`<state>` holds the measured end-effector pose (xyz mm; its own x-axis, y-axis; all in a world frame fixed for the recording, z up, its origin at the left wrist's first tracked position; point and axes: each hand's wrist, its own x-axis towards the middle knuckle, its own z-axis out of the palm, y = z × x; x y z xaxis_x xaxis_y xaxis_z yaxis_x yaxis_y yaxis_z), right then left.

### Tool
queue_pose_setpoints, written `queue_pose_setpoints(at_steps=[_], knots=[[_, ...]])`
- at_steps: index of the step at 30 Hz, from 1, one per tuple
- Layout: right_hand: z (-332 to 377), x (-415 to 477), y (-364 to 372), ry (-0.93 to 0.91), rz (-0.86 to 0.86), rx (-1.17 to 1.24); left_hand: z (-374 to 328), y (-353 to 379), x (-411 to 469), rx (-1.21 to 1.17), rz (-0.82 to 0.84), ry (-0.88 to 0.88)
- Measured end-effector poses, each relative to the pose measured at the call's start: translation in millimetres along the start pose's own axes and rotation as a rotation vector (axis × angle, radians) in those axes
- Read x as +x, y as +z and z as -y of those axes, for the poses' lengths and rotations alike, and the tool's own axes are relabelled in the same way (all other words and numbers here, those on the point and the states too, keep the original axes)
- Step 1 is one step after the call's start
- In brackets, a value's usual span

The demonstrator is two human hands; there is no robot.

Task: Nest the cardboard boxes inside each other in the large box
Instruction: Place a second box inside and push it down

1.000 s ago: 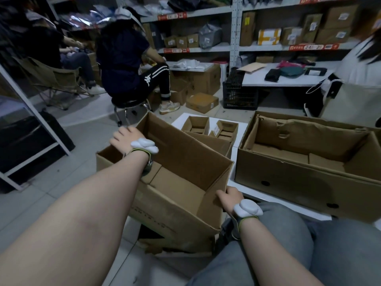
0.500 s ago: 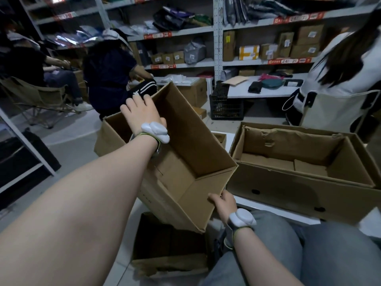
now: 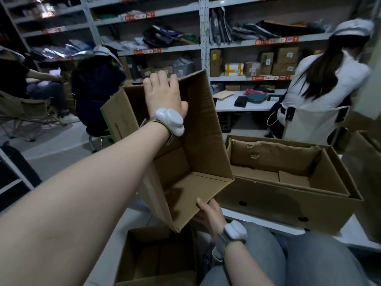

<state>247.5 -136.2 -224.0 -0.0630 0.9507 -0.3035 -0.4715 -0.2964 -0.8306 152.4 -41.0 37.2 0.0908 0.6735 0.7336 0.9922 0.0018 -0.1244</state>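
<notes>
I hold an open medium cardboard box [image 3: 198,145] in the air, tilted with its opening toward me. My left hand [image 3: 162,96] grips its far top rim, fingers over the edge. My right hand [image 3: 208,213] grips its near bottom corner from below. To the right, the large open cardboard box [image 3: 268,205] rests on a low white table, with another box liner [image 3: 321,174] nested inside it. Below the lifted box, another open cardboard box [image 3: 144,240] sits on the floor by my knees.
A person in white [image 3: 321,79] sits with their back to me behind the large box. Two more people [image 3: 92,83] sit at the left. Grey shelves [image 3: 247,42] with parcels line the back wall. A white table [image 3: 247,102] stands below them.
Both hands have raised the medium box off the floor and tipped it up toward the right. The floor box beneath it has come into view. My view has turned upward.
</notes>
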Motion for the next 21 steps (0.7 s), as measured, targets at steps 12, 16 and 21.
queue_pose_setpoints(at_steps=[12,16,21], knots=[[21.5,-4.4,-8.2,-0.08,0.002,0.728,-43.8,-21.1,2.8,-0.336,-0.204,0.059],[24.2,-5.1,-12.3,-0.09,-0.122,0.769,-50.0,-14.2,-0.1,-0.419,-0.193,0.075],[36.2,3.9,-17.0,-0.144,-0.326,0.709,-54.2,2.2,1.3,-0.585,-0.14,0.13]])
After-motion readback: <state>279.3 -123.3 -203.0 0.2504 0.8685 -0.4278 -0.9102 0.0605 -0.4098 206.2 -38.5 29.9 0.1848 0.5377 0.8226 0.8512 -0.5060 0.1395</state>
